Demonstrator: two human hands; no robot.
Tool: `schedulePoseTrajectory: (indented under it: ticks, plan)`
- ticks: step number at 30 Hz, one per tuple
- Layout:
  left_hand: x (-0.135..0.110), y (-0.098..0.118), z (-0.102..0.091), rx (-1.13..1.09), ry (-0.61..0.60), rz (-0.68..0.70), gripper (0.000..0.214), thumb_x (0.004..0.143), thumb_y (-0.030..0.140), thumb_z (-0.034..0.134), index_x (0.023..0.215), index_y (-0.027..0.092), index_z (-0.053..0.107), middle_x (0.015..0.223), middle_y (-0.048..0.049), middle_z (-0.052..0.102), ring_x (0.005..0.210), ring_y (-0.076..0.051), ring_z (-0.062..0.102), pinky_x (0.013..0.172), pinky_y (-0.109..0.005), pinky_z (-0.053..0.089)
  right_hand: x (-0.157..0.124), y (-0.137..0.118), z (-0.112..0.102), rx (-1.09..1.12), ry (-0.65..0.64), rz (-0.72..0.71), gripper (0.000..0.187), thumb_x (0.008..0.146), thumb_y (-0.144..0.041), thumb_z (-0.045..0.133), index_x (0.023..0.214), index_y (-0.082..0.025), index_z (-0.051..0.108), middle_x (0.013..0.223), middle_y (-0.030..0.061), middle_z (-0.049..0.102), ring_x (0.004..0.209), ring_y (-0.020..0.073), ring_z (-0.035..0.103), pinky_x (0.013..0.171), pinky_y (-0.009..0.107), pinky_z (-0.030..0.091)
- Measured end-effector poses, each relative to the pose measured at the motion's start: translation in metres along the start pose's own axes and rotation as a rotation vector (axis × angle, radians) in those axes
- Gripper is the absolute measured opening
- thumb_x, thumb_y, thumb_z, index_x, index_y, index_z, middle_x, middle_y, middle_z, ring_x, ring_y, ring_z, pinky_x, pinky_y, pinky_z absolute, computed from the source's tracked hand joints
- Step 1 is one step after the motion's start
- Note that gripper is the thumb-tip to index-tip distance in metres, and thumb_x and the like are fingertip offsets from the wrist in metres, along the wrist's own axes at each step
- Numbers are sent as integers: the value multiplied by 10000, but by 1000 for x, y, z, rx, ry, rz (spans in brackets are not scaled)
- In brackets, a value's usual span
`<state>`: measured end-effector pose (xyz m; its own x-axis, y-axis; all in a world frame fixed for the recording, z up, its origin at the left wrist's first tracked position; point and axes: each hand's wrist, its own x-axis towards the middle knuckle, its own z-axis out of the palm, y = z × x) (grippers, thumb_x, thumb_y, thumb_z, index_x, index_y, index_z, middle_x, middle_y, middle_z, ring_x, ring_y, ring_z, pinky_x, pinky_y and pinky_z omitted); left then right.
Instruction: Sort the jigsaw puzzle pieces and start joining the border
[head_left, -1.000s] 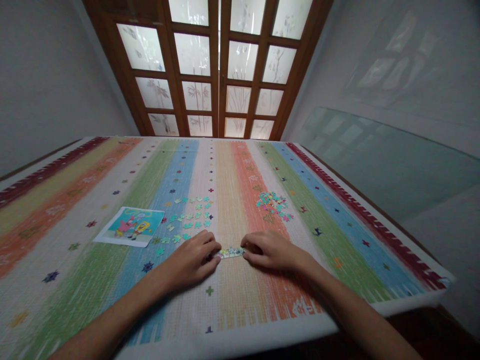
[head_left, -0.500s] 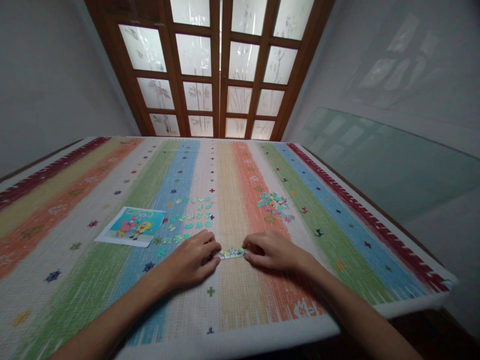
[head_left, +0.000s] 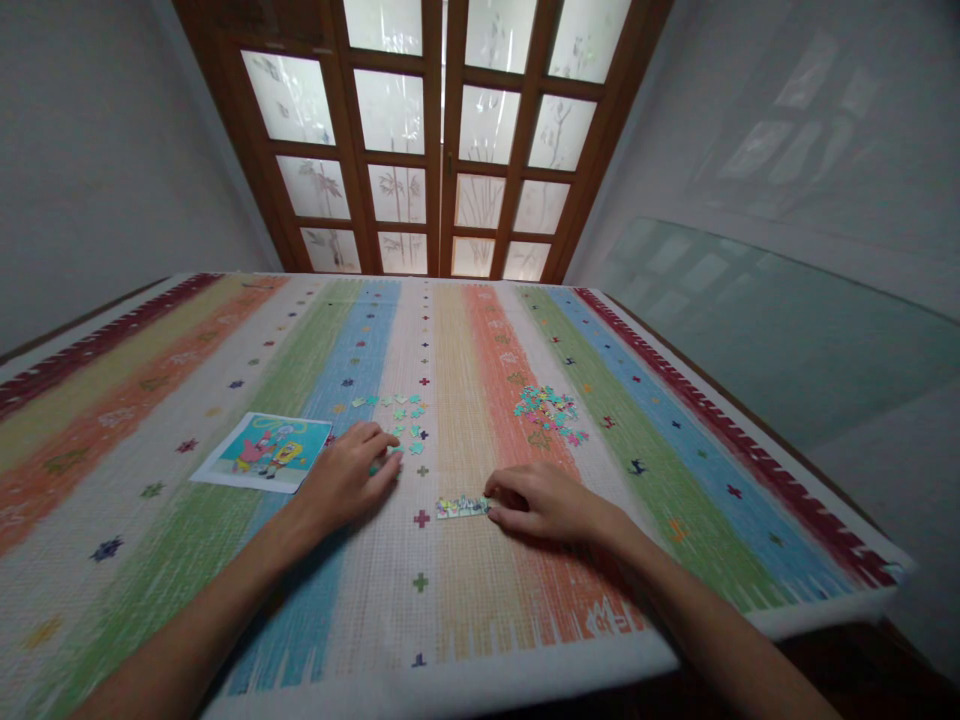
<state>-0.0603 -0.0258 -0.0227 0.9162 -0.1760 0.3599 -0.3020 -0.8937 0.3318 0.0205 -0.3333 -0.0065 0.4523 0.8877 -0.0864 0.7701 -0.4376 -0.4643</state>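
A short strip of joined jigsaw pieces [head_left: 462,507] lies flat on the tablecloth in front of me. My right hand [head_left: 541,503] pinches its right end between thumb and fingers. My left hand [head_left: 351,468] is off the strip, reaching over the left group of loose jigsaw pieces [head_left: 400,413]. Its thumb and forefinger are apart, close to a few pieces, and nothing shows between them. Some pieces of this group are hidden under that hand. Beside my left wrist lies the picture sheet [head_left: 262,452] with cartoon figures on a teal ground.
A heap of mixed jigsaw pieces [head_left: 551,414] lies beyond my right hand. The striped tablecloth [head_left: 480,590] covers the table, its front edge near me. A glass panel [head_left: 787,330] leans at the right wall, and a wooden door [head_left: 435,160] with frosted panes stands behind the table.
My left hand has let go of the strip's left end and moved left and away from me, over the loose pieces. My right hand and the strip have stayed in place.
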Motion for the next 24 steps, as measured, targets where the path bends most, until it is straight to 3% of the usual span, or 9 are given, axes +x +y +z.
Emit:
schedulePoseTrajectory:
  ticks: [7, 12, 24]
  plan:
    - [4, -36, 0, 118, 15, -72, 351, 1001, 341, 451, 1078, 150, 735, 949, -106, 635, 934, -272, 613, 891, -426, 522, 0, 1, 2, -6, 8, -5, 170, 951, -268, 611, 1054, -172, 706, 855, 57, 734, 722, 171, 613, 635, 294, 360]
    - [5, -41, 9, 140, 27, -60, 354, 1006, 330, 456, 1131, 176, 749, 985, -108, 617, 953, -276, 600, 890, -423, 517, 0, 1, 3, 0, 12, -4, 168, 949, -266, 608, 1058, -172, 696, 846, 54, 727, 714, 170, 604, 635, 294, 358]
    - [8, -44, 13, 113, 40, -79, 318, 980, 280, 462, 1054, 148, 742, 937, -113, 606, 935, -287, 594, 884, -445, 513, 1, 0, 2, 12, 14, 6, 173, 942, -254, 614, 1071, -165, 686, 827, 49, 716, 697, 164, 585, 626, 289, 347]
